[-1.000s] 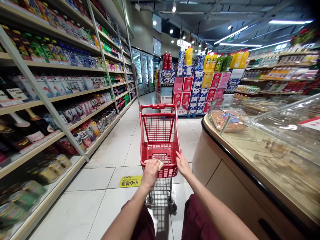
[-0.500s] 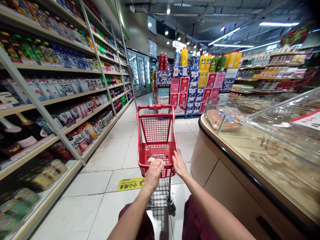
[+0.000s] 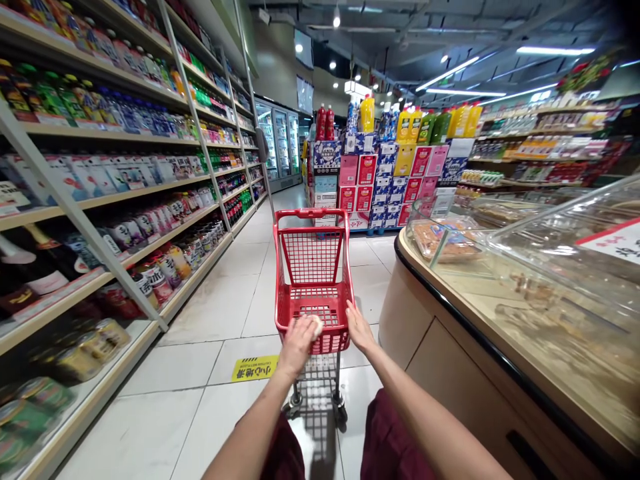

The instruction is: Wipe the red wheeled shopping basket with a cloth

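Observation:
A red plastic shopping cart (image 3: 313, 288) stands in front of me on dark wheels, its handle bar at the far end. My left hand (image 3: 299, 340) presses a pale, crumpled cloth (image 3: 317, 325) against the near rim of the basket, left of the middle. The cloth shows at the fingertips; the rest lies hidden under the hand. At the near right corner of the basket, my right hand (image 3: 359, 328) rests against the side with its fingers stretched out along the rim. Some of its fingertips are hidden by the cart edge.
Drink shelves (image 3: 150, 193) run along the left. A curved display counter (image 3: 425, 313) with clear covers and packaged food stands close on the right. Stacked drink cartons (image 3: 380, 180) are beyond the cart. A yellow caution sticker (image 3: 254, 368) lies on the tiled floor (image 3: 225, 307).
My left hand has slid left along the near rim with the cloth. The right hand stays at the right corner. The view has shifted slightly.

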`<control>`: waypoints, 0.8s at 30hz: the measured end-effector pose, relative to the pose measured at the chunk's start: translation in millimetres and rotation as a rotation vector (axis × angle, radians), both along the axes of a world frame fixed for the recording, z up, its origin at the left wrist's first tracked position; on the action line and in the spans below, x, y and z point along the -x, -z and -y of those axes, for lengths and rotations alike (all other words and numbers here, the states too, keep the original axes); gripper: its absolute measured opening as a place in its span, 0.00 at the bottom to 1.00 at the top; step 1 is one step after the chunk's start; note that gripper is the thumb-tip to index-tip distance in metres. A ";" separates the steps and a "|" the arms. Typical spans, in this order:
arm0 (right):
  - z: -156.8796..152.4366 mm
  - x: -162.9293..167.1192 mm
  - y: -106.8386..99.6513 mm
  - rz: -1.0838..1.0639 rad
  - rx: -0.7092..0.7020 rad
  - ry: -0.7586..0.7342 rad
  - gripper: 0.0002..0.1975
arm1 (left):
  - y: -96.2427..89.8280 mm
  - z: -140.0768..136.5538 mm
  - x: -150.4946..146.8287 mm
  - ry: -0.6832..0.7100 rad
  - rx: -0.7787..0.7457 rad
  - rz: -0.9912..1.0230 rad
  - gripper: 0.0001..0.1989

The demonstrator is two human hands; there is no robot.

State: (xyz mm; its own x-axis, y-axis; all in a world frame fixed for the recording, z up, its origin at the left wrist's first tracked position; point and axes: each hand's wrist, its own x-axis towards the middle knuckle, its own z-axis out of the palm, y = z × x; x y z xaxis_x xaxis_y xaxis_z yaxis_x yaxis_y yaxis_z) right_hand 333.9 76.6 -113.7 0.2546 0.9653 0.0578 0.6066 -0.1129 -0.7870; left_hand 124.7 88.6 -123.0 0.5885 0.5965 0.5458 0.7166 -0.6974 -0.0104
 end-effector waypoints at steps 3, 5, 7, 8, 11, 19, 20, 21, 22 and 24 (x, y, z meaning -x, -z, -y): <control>2.3 3.4 -0.8 0.005 0.008 0.001 0.27 | -2.6 -2.7 17.8 -0.144 0.014 0.043 0.21; 3.8 7.2 -0.5 -0.002 0.005 0.015 0.27 | -1.9 -1.8 10.7 -0.129 0.031 0.035 0.20; 4.8 8.8 0.3 -0.017 -0.002 0.021 0.27 | 0.0 1.4 -6.1 -0.047 0.048 -0.005 0.20; 5.3 8.4 1.0 -0.024 -0.007 0.020 0.27 | 0.8 3.0 -12.5 -0.009 0.053 -0.025 0.21; 6.7 4.8 4.6 -0.042 -0.039 0.039 0.26 | 1.2 4.1 -6.0 -0.003 0.059 -0.033 0.23; 9.3 7.7 22.4 -0.030 -0.189 0.069 0.27 | -1.8 5.4 -8.2 -0.086 0.132 -0.043 0.25; 9.3 6.6 22.9 -0.015 -0.189 0.066 0.27 | -1.6 7.2 -16.4 -0.038 0.136 -0.060 0.25; 9.5 5.0 22.7 0.002 -0.190 0.064 0.27 | -1.5 8.3 -20.7 -0.009 0.139 -0.071 0.26; 10.1 3.4 22.2 0.021 -0.194 0.063 0.26 | -1.4 8.4 -20.3 -0.013 0.140 -0.068 0.26; 12.7 1.9 20.2 0.067 -0.216 0.066 0.25 | -1.2 5.9 -9.1 -0.100 0.139 -0.034 0.26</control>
State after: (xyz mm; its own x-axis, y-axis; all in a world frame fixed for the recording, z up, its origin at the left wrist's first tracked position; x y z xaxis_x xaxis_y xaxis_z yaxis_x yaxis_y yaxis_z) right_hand 332.0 64.0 -134.0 0.3054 0.9099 0.2806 0.6553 0.0130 -0.7553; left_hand 133.8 82.7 -121.7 0.5389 0.7214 0.4349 0.7836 -0.6188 0.0555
